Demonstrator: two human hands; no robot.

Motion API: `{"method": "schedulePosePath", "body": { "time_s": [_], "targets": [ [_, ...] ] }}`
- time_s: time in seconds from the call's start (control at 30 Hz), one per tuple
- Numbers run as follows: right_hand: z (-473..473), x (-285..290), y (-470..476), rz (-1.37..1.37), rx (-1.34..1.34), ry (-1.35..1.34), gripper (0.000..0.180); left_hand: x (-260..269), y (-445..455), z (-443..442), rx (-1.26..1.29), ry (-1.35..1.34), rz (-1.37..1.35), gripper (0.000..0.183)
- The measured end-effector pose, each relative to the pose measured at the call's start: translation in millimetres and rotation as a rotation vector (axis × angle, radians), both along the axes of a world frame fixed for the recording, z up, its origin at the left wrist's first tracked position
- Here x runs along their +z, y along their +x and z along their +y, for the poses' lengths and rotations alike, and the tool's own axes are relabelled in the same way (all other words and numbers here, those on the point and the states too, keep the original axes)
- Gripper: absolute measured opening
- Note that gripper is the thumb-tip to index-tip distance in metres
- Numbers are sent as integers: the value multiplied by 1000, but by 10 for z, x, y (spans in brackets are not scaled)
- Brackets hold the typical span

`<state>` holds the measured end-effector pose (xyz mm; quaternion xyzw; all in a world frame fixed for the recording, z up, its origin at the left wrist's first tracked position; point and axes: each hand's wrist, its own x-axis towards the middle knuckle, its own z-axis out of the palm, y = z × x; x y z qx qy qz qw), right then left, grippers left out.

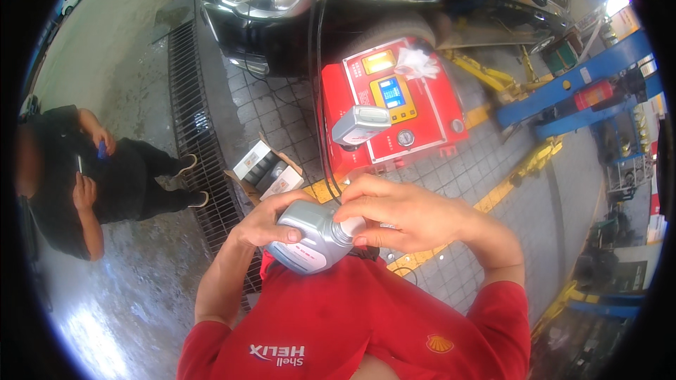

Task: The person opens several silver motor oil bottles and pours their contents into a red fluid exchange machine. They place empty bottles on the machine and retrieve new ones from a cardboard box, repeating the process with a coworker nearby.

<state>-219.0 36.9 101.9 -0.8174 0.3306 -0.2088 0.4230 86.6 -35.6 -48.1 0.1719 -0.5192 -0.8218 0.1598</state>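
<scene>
A silver-grey plastic fluid bottle [311,240] is tilted against my red shirt, its neck pointing right. My left hand [266,221] grips the bottle's body, with the thumb across the front above its label. At the threaded neck, the fingers of my right hand [398,216] close around a pale cap or seal [353,226]; whether it is loose cannot be told. Beyond my hands stands a red service machine [338,84] with a small lit display [392,92]. A similar grey bottle [367,120] is upended in the machine's top, near a round gauge [405,138].
An open carton [253,161] holding bottles stands on the tiles near a floor grate [190,89]. Black hoses [318,63] hang beside the machine. White gloves [417,63] lie on it. Behind are a black car [274,26] and a blue lift arm [575,84]. A person [105,184] stands left.
</scene>
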Motion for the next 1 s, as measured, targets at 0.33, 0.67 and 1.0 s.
{"method": "schedulePosePath", "body": {
  "time_s": [0.33, 0.67, 1.0],
  "targets": [
    [8, 106, 40, 13, -55, 163, 36, 44, -24, 5, -7, -17, -23, 81],
    [113, 209, 120, 201, -122, -27, 35, 63, -13, 19, 9, -50, -56, 78],
    [300, 301, 267, 350, -387, -4, 28, 225, -74, 88, 68, -64, -138, 81]
  ]
}}
